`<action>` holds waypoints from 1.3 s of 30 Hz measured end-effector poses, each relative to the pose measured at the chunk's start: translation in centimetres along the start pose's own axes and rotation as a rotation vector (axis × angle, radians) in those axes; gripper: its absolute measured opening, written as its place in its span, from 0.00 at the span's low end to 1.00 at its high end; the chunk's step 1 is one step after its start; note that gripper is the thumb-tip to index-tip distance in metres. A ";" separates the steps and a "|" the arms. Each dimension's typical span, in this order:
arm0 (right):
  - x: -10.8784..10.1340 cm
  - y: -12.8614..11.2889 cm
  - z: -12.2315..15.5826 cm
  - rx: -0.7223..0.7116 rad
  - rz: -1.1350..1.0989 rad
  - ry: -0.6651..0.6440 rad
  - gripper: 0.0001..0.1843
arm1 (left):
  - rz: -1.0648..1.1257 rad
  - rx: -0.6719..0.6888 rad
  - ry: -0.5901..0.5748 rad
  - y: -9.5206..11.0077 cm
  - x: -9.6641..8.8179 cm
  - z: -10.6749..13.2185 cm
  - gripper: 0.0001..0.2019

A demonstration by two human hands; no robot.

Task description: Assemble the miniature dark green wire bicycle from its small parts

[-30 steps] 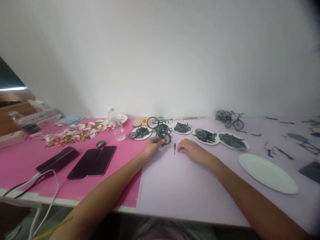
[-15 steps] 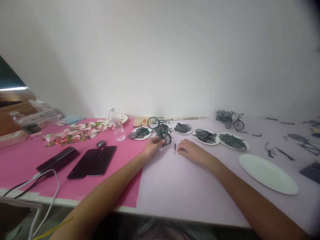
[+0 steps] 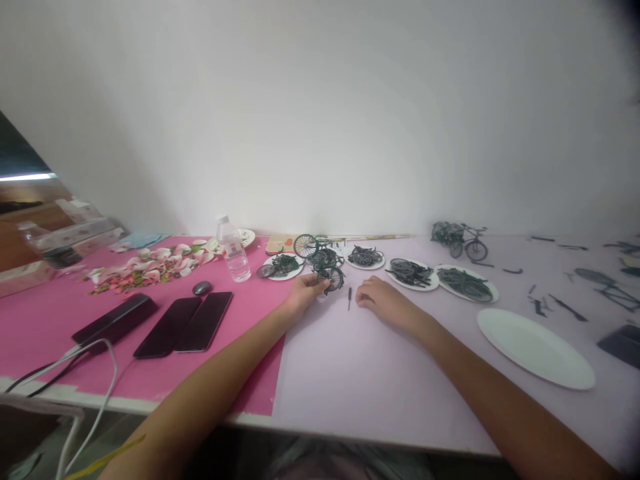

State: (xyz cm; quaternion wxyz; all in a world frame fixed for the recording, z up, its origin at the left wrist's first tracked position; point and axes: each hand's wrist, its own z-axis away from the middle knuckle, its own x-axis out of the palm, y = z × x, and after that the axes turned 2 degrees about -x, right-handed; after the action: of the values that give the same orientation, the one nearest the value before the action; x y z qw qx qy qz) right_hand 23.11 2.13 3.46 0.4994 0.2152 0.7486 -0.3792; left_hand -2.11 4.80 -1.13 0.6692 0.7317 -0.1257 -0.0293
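A dark model bicycle (image 3: 331,278) is tilted, with one wheel low by my fingers and the other raised behind it. My left hand (image 3: 301,297) pinches it near the lower wheel. A small thin dark piece (image 3: 349,298), thicker at its upper end, lies on the table between my hands. Just right of that piece, my right hand (image 3: 383,300) rests low over the table with its fingers curled. Whatever is inside those fingers, if anything, is hidden. Behind the bicycle, plates of dark bicycle parts stand in a row, among them a plate of frames (image 3: 294,274).
A white oval plate (image 3: 537,347) lies at right, beyond it loose dark parts (image 3: 565,307). Finished-looking model bicycles (image 3: 460,241) stand by the wall. At left are a water bottle (image 3: 234,253), pink petals (image 3: 155,267), two phones (image 3: 187,323) and a black box with cables (image 3: 116,320).
My right hand has shifted very slightly right, away from the small dark piece. My left hand keeps the bicycle in nearly the same place.
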 end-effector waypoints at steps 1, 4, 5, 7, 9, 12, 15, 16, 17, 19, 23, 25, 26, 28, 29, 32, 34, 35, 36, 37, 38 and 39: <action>0.0 0.0 0.0 0.005 -0.001 -0.002 0.09 | 0.002 -0.002 -0.001 0.0 0.0 0.0 0.23; -0.1 0.1 0.1 0.003 -0.018 -0.010 0.09 | 0.021 -0.011 -0.007 0.0 0.0 -0.1 0.22; -0.1 0.2 0.1 -0.005 -0.023 -0.014 0.09 | 0.028 -0.013 -0.005 0.0 0.0 -0.1 0.22; -0.1 0.3 0.2 -0.021 -0.024 -0.020 0.09 | 0.041 -0.016 -0.002 0.0 0.0 -0.1 0.21; -0.1 0.3 0.2 -0.017 -0.012 -0.023 0.09 | 0.051 -0.022 0.000 -0.1 0.0 -0.1 0.21; -0.1 -0.1 0.3 0.015 0.001 -0.030 0.09 | 0.069 -0.040 -0.009 -0.2 0.1 -0.2 0.21; -0.2 -0.5 0.4 0.019 -0.026 -0.035 0.09 | 0.082 -0.055 -0.014 -0.2 0.3 -0.1 0.21; -0.1 -0.6 0.4 0.011 -0.040 -0.026 0.09 | 0.084 -0.060 -0.018 -0.1 0.4 0.0 0.21; -0.1 -0.7 0.3 0.001 -0.054 -0.007 0.09 | 0.086 -0.063 -0.017 0.0 0.6 0.1 0.21; 0.1 -0.9 0.1 -0.027 -0.081 0.068 0.08 | 0.086 -0.066 0.007 0.2 1.0 0.5 0.21; 0.7 -1.2 -0.5 -0.081 -0.126 0.274 0.07 | 0.077 -0.082 0.225 0.5 2.1 1.2 0.23; 1.1 -1.5 -0.6 -0.085 -0.152 0.343 0.07 | 0.071 -0.087 0.242 0.4 2.6 1.5 0.23; 1.3 -1.7 -0.6 -0.083 -0.167 0.361 0.07 | 0.069 -0.083 0.235 0.3 2.8 1.6 0.22; 1.7 -2.0 -0.6 -0.075 -0.195 0.368 0.07 | 0.073 -0.073 0.216 0.2 3.2 1.7 0.22; 1.8 -2.2 -0.6 -0.072 -0.206 0.367 0.07 | 0.083 -0.074 0.205 0.1 3.5 1.7 0.22; 2.3 -2.4 -0.6 -0.062 -0.232 0.390 0.07 | 0.094 -0.109 0.166 0.2 3.9 2.0 0.21; 2.6 -2.4 -0.7 -0.046 -0.250 0.415 0.06 | 0.094 -0.121 0.148 0.3 4.1 2.1 0.20; 2.7 -2.4 -0.7 -0.036 -0.260 0.428 0.06 | 0.096 -0.120 0.138 0.4 4.2 2.2 0.20; 2.8 -2.4 -0.7 -0.027 -0.271 0.441 0.06 | 0.098 -0.117 0.128 0.5 4.2 2.3 0.20; 2.9 -2.4 -0.7 -0.019 -0.282 0.452 0.06 | 0.101 -0.113 0.120 0.5 4.2 2.4 0.20; 2.9 -2.4 -0.8 -0.015 -0.291 0.463 0.06 | 0.106 -0.113 0.114 0.5 4.3 2.5 0.19; 2.9 -2.5 -0.8 -0.014 -0.298 0.472 0.06 | 0.115 -0.118 0.111 0.5 4.3 2.5 0.19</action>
State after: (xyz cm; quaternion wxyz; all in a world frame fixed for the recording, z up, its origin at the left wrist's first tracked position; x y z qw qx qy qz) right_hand 19.73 1.05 1.81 0.2513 0.1819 0.8702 -0.3828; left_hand 1.43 1.36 -0.31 0.7176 0.6832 -0.1282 0.0422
